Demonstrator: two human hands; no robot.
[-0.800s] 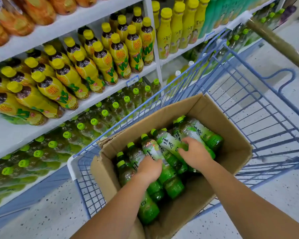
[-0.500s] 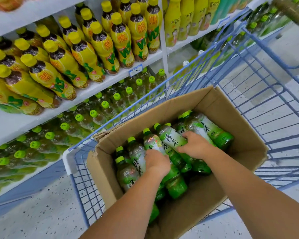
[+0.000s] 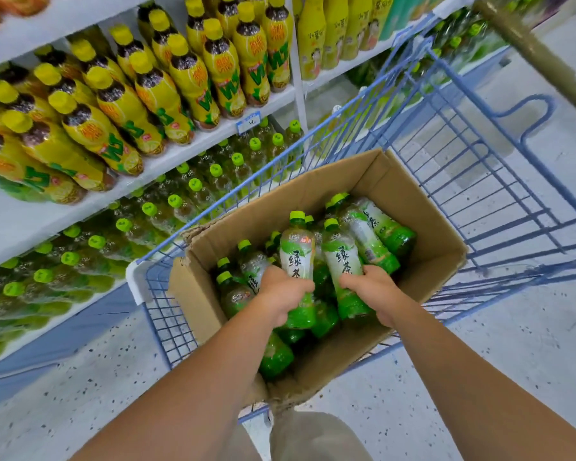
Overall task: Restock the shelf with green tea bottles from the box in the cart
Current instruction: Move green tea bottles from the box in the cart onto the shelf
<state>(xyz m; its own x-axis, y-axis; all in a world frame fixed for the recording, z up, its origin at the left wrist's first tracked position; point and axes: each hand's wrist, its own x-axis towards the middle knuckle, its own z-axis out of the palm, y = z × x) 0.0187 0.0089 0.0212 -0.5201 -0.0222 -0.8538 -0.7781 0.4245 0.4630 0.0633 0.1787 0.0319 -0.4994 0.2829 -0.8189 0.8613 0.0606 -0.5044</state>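
An open cardboard box (image 3: 413, 201) sits in the blue wire cart (image 3: 479, 168) and holds several green tea bottles with green caps. My left hand (image 3: 285, 294) is closed around one green tea bottle (image 3: 296, 251), tilted up out of the pile. Beside it, my right hand (image 3: 376, 291) grips a second green tea bottle (image 3: 341, 257), also raised with its cap pointing away from me. More bottles (image 3: 379, 227) lie flat in the box beneath them. The lower shelf (image 3: 167, 211) on the left carries rows of the same green-capped bottles.
Above the green tea row, a white shelf (image 3: 180, 154) holds yellow lemon tea bottles (image 3: 147, 94). Further right stand tall yellow bottles (image 3: 313, 34). The cart's handle (image 3: 539, 51) crosses the top right. Speckled floor (image 3: 80, 377) lies between cart and shelf.
Both hands have closed on a bottle each and lifted them up from the pile. The view has shifted slightly toward the shelf.
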